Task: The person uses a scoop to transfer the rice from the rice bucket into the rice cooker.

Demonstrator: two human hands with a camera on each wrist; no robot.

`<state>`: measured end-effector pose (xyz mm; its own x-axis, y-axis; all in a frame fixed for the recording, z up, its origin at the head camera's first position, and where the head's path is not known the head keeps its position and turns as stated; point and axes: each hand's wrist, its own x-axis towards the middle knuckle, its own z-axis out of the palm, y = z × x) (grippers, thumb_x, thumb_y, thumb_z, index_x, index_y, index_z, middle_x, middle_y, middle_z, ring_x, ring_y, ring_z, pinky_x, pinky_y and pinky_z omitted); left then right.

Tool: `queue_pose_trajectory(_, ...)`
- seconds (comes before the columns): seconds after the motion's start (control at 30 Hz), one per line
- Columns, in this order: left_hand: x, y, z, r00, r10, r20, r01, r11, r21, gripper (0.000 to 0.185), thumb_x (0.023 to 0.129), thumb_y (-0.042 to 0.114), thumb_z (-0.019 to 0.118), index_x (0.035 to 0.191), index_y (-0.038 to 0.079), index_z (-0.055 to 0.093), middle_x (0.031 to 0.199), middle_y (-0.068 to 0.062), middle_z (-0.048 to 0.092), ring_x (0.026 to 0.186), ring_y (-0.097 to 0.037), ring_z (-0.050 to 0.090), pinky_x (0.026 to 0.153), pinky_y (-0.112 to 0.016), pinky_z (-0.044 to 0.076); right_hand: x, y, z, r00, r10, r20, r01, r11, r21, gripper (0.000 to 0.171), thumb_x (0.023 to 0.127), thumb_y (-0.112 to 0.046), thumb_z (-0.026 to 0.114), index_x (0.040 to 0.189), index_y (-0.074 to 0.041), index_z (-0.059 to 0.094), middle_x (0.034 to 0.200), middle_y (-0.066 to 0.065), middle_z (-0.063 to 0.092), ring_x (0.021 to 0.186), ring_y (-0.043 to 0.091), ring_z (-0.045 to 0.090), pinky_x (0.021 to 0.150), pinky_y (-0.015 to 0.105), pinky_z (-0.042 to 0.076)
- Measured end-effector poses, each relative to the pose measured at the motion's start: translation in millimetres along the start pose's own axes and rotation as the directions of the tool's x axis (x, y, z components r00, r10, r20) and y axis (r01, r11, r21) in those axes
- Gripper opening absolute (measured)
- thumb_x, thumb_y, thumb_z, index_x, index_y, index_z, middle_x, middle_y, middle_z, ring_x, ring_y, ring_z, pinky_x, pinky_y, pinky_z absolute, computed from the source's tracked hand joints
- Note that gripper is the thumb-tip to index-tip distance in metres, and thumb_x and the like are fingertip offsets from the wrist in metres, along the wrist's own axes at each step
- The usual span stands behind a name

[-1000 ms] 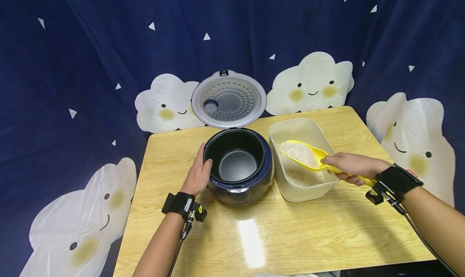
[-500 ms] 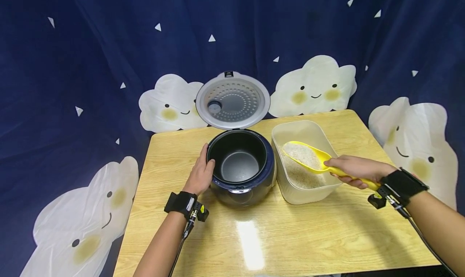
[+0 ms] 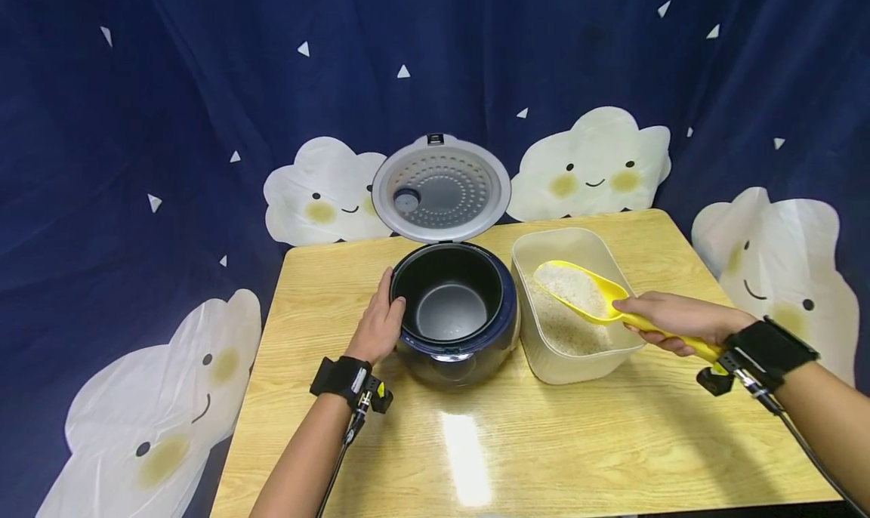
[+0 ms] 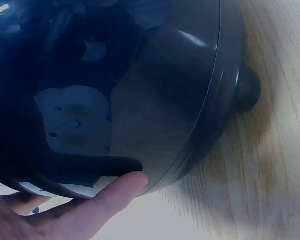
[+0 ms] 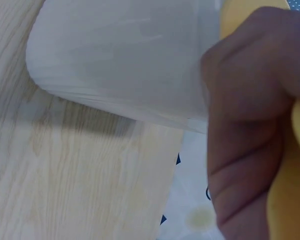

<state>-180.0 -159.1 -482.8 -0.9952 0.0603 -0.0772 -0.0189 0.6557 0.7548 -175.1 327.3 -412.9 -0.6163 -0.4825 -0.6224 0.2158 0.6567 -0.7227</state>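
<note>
My right hand (image 3: 669, 320) grips the handle of a yellow scoop (image 3: 615, 290), and its curled fingers (image 5: 245, 185) show close up in the right wrist view. White rice (image 3: 572, 285) fills the scoop's bowl, which is held over a cream plastic bin (image 3: 578, 368). More rice lies on the bin's floor. My left hand (image 3: 379, 325) rests against the left side of a dark blue rice cooker (image 3: 458, 367), thumb near the rim. In the left wrist view a fingertip (image 4: 135, 182) touches the cooker's glossy side (image 4: 160, 95). The inner pot (image 3: 450, 310) shows a bare dark bottom.
The cooker's grey lid (image 3: 445, 189) stands raised at the back. Cooker and bin sit side by side on a wooden table (image 3: 544, 450). Behind the table hangs a dark blue curtain (image 3: 408, 20) with white cloud shapes (image 3: 591, 163).
The head view has shifted slightly, so everything appears a little further right. My right wrist has moved slightly right, with the loaded scoop still above the bin. The left hand stays on the cooker.
</note>
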Motion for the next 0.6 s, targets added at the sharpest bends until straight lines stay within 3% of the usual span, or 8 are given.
queue_pose_trajectory(0.37,-0.2,2.4,0.6,1.0,-0.009,0.004,0.009,1.0,0.019,0.066,0.11,0.037,0.033,0.168,0.03,0.004,0.173,-0.01,0.024,0.16,-0.034,0.027,0.129,-0.056,0.027,2.1,-14.4,6.0,0.999,-0.031,-0.029,0.031,1.0,0.003,0.065,0.11,-0.058,0.028,0.078,-0.005,0.048,0.058,-0.007,0.039,0.042,0.01,0.035,0.039,0.024,0.039)
queue_pose_trajectory(0.6,0.0,1.9,-0.5,1.0,-0.011,0.006,0.011,1.0,0.015,0.065,0.11,0.037,0.032,0.168,0.03,0.003,0.175,-0.007,0.02,0.161,-0.031,0.024,0.131,-0.054,0.024,7.4,-38.5,16.3,0.997,-0.08,0.009,0.08,0.997,0.011,0.072,0.11,-0.058,0.027,0.079,0.006,0.041,0.059,-0.005,0.038,0.041,0.01,0.034,0.038,0.027,0.038)
